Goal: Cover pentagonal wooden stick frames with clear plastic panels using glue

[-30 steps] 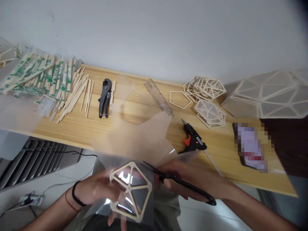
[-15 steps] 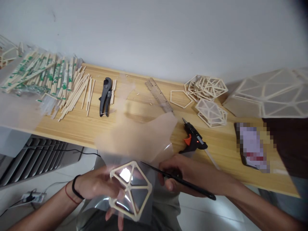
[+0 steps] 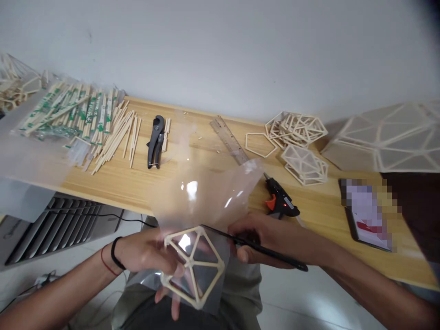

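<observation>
My left hand (image 3: 151,259) grips a pentagonal frame of pale wooden sticks (image 3: 206,263), with spokes meeting at its centre, together with a clear plastic film (image 3: 206,192). The thumb presses on the frame near its middle, and some fingers show below it. My right hand (image 3: 254,238) is closed around black scissors (image 3: 275,253), seen edge-on. Their thin blade points left and lies against the film by the frame's top corner. The film rises from the frame and spreads over the table edge. Fingers behind the scissors are partly hidden.
A hot glue gun (image 3: 282,199) with a lit red light lies right of the film, near a blurred phone (image 3: 367,220). Behind are a ruler (image 3: 228,137), stick frames (image 3: 297,128), a cutter (image 3: 156,142), loose sticks (image 3: 115,135) and wrapped chopsticks (image 3: 82,110). A large panelled structure (image 3: 395,137) stands right.
The view has shifted a little, so the table items sit further right. The frame has moved slightly up and right, with the film edge lifted. The scissors' blade remains at the frame's top corner.
</observation>
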`<state>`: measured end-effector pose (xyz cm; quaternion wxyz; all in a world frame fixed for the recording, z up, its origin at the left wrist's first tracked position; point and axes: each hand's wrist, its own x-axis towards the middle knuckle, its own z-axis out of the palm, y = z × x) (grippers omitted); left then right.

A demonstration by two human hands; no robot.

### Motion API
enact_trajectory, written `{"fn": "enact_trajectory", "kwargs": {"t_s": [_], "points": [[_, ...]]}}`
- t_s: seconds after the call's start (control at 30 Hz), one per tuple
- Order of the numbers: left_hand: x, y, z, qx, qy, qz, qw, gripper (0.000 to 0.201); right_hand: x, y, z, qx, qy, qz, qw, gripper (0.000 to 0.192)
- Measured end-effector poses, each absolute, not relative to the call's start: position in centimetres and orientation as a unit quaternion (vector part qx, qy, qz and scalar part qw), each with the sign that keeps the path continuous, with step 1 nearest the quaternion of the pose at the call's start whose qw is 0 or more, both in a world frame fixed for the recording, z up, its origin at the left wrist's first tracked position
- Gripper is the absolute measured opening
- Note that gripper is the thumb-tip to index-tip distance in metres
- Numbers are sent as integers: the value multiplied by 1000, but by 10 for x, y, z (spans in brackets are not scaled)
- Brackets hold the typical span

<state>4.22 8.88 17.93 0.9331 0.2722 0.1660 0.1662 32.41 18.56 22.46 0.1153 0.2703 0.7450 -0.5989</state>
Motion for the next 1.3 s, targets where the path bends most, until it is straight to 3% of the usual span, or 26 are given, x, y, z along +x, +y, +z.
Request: {"fn": "enact_trajectory", "kwargs": {"t_s": [0.17,0.4,0.63,0.97,1.3], "points": [[42,105,193,311,152,171,923,60,307,202,227,251,727,-631,97,58],[36,116,185,297,163,175,924,60,301,227,223,224,751,-612,107,60],[34,138,188,323,152,140,924,49,287,239,228,232,781,-569,116,52],[12,192,215,378,184,104,901,24,262,293,246,203,832,-497,143,65],[9,209,205,387,185,50,902,36,245,301,247,203,842,-479,142,71]]}}
